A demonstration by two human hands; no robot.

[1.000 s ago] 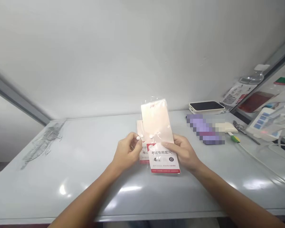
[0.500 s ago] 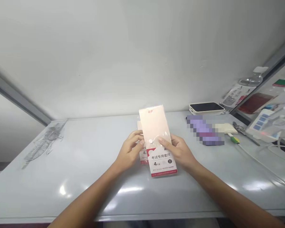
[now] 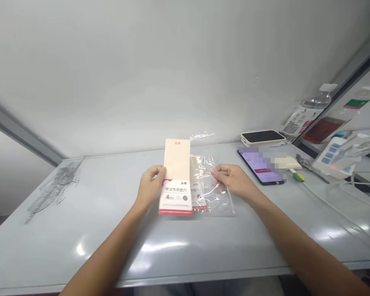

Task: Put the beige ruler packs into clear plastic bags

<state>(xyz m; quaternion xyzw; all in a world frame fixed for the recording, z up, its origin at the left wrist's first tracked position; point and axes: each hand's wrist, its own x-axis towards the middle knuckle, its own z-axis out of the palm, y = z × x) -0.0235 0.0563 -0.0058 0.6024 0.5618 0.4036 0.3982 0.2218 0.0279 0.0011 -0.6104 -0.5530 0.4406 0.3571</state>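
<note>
My left hand (image 3: pixel 151 185) grips the left edge of a ruler set pack (image 3: pixel 176 164), a flat pale-peach pack with a white printed band and a red strip at the bottom. It is held upright above the table. In my right hand (image 3: pixel 232 179), thumb and fingers pinch a clear plastic bag (image 3: pixel 218 203), which hangs to the right of the pack. A second ruler set pack (image 3: pixel 199 196) of the same print lies behind, partly covered by the first pack and the bag.
On the right of the grey table (image 3: pixel 111 230) lie a lit phone (image 3: pixel 260 168), a white-cased phone (image 3: pixel 263 137), a pale block with a cable (image 3: pixel 286 163) and metal scissors (image 3: pixel 310 166). Bottles (image 3: pixel 308 111) stand behind them. Crumpled clear plastic (image 3: pixel 54 189) is at the left.
The ruler set pack has come out of its clear bag and moved left, from my right hand to my left. My right hand now holds the bag alone.
</note>
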